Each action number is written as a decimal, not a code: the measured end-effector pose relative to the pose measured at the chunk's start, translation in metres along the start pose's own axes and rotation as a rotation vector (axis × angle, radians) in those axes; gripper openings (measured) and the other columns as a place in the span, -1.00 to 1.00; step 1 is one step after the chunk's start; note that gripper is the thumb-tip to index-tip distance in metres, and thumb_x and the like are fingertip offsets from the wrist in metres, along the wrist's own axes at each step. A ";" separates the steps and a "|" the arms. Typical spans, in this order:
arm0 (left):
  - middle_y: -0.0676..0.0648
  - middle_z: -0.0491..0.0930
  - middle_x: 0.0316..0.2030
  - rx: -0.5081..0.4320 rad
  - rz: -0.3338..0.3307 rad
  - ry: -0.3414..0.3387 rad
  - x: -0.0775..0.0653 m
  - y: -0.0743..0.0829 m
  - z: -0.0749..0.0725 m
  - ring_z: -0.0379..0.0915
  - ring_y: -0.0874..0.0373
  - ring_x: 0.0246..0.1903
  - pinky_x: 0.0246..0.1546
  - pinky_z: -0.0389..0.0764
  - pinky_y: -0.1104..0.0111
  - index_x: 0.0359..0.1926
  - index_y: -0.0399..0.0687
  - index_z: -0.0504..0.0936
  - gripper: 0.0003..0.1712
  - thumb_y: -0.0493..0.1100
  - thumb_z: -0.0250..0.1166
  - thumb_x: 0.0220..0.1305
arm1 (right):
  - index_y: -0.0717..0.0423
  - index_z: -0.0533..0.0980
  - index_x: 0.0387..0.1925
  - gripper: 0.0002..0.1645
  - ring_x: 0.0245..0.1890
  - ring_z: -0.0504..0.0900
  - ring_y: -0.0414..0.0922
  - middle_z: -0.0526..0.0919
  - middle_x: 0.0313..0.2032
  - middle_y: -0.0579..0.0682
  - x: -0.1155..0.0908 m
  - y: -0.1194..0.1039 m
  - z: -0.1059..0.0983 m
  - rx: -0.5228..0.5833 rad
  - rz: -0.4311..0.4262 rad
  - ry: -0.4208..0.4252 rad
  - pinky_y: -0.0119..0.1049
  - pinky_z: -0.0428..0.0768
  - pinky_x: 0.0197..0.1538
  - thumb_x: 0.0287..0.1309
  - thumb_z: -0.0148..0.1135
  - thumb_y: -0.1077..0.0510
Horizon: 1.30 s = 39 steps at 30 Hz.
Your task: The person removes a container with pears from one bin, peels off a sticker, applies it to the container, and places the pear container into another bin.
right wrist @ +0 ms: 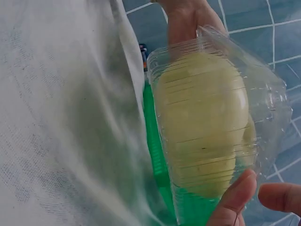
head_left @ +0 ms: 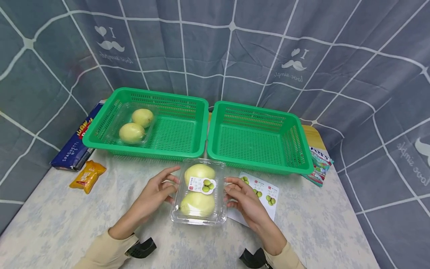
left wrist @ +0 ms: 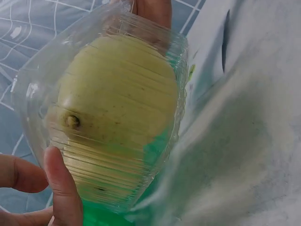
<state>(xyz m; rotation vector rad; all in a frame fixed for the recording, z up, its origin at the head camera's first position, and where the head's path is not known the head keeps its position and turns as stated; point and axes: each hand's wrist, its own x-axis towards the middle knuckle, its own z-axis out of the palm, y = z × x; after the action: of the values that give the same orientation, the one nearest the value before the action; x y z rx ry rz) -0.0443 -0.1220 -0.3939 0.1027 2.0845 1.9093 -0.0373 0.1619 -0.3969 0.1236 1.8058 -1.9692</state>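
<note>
The box [head_left: 199, 221] sits in front of the person, short of the gap between the left basket [head_left: 174, 129] and the right basket [head_left: 250, 145]. Its long axis runs away from the person, the far end leaning slightly right. Two melons [head_left: 199, 204] lie inside, one behind the other along that axis; a label [head_left: 201, 185] crosses the lid between them, rounded end to the right.

The left hand [head_left: 152, 198] is at the box's left side, fingers spread and lightly bent, thumb apart from them. The right hand [head_left: 248, 203] mirrors it, fingertips at the right wall, thumb and forefinger parted. Neither wraps round the box; how firmly they press, I cannot tell.

The box is clear, glossy, ribbed plastic with rounded corners. The melons are smooth, pale yellow ovals; the left wrist view shows a brown stem scar. A white sheet [head_left: 271, 191] of labels lies under the right hand, on the pale, floral tabletop [head_left: 188, 250]. Both baskets are green, perforated plastic.
</note>
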 end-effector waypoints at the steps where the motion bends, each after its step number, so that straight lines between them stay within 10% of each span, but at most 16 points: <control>1: -0.32 0.43 -0.02 -0.002 0.005 -0.002 -0.001 0.001 0.000 0.47 0.35 -0.32 -0.43 0.70 0.33 0.49 -0.24 0.20 -0.32 -0.38 0.10 0.38 | 0.24 0.27 0.32 -0.44 -0.31 0.59 -0.28 0.57 -0.31 -0.22 -0.001 -0.001 0.000 0.009 0.005 -0.001 -0.42 0.61 -0.20 0.42 0.14 0.10; 23: -0.20 0.40 -0.04 -0.003 0.088 -0.075 -0.008 0.025 0.002 0.48 0.36 -0.31 -0.41 0.70 0.30 0.53 -0.20 0.14 -0.31 -0.31 0.11 0.45 | 0.16 0.29 0.27 -0.53 -0.26 0.55 -0.27 0.51 -0.27 -0.24 -0.022 -0.023 -0.003 0.033 -0.074 -0.014 -0.41 0.58 -0.19 0.43 0.12 0.14; 39: -0.03 0.45 -0.06 0.009 0.071 -0.113 0.029 0.061 -0.001 0.52 0.29 -0.20 -0.26 0.70 0.28 0.54 -0.08 0.15 -0.30 -0.22 0.14 0.46 | 0.21 0.32 0.26 -0.53 -0.29 0.53 -0.27 0.52 -0.29 -0.20 -0.004 -0.061 -0.019 -0.033 -0.141 0.055 -0.41 0.59 -0.20 0.39 0.13 0.21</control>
<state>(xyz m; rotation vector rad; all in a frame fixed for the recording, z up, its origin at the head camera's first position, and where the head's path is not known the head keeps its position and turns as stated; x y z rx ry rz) -0.0816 -0.1089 -0.3388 0.2842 2.0406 1.8879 -0.0625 0.1831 -0.3418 0.0411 1.9296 -2.0489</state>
